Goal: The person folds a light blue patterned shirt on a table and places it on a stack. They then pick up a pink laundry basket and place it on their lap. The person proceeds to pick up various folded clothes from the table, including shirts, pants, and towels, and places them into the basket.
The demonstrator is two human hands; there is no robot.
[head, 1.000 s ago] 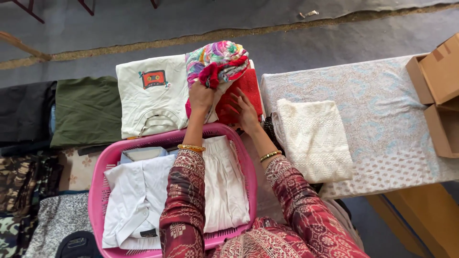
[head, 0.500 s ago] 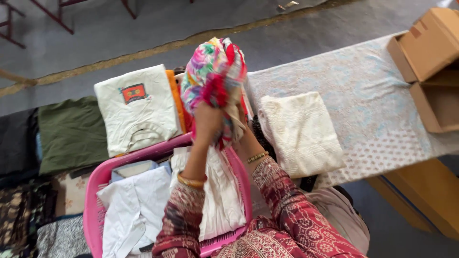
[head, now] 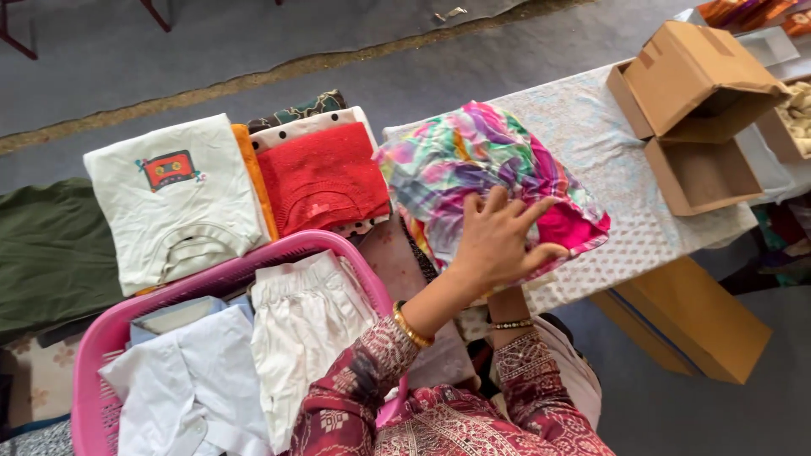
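A grey floor (head: 338, 34) stretches across the top, crossed by a worn yellowish stripe (head: 253, 74). Dark red chair legs (head: 156, 13) stand at its far edge. A table (head: 667, 232) under a pale patterned cloth fills the right side, with an open cardboard box (head: 697, 101) at its far right corner. Light is soft and even.

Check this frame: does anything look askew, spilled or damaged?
Nothing is spilled or damaged. The one untidy item is the multicoloured swirl-print folded garment, bunched under the left hand, unlike the flat red folded knit top and cream printed T-shirt.
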